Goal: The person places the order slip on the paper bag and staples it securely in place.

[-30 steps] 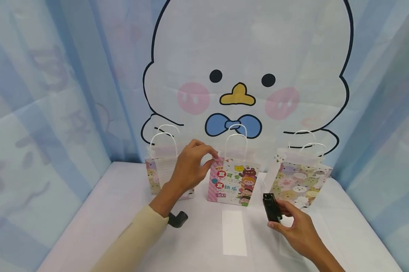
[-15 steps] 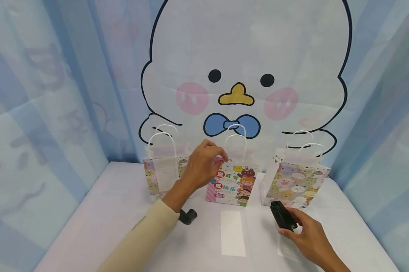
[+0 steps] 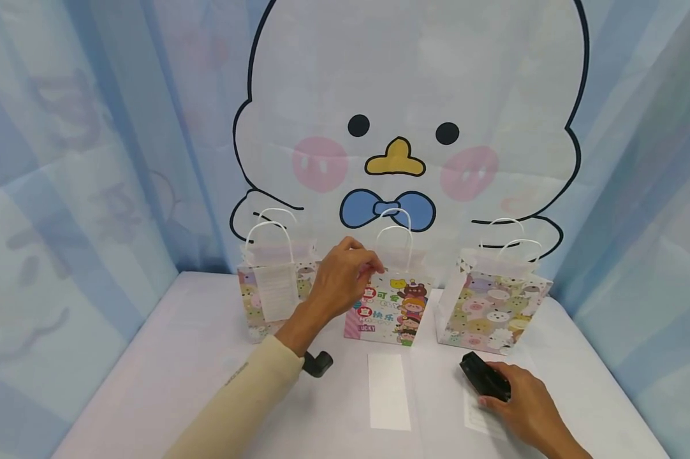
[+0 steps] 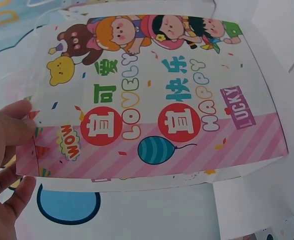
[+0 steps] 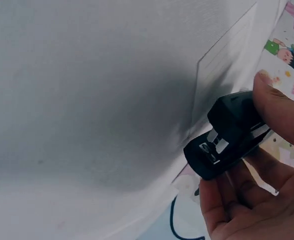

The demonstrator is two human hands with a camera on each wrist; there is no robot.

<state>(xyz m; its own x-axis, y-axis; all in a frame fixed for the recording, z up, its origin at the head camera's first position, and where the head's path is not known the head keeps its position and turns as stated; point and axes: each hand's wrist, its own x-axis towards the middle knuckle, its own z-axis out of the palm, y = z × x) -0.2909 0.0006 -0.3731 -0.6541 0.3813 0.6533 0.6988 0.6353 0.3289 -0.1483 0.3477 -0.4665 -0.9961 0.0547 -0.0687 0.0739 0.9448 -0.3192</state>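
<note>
The middle paper gift bag [image 3: 388,312], white and pink with cartoon figures, stands upright with two white handles. My left hand [image 3: 342,277] pinches its upper edge near the left corner; the left wrist view shows the thumb and fingers [image 4: 21,197] on either side of that edge. A black stapler [image 3: 485,377] is held in my right hand [image 3: 523,401], thumb on one side and fingers on the other. In the right wrist view the stapler's front end faces the camera, low over the table. A pale paper slip [image 3: 479,417] lies partly hidden beneath it.
Another white slip [image 3: 389,391] lies in front of the middle bag. The left gift bag [image 3: 254,306] carries a lined slip [image 3: 277,293] on its front. An animal-print gift bag [image 3: 491,309] stands at right. A printed curtain [image 3: 402,76] hangs behind the table.
My left hand has shifted right along the middle bag's top edge, then stayed there. My right hand has brought the stapler away from the right bag, lower and nearer to me.
</note>
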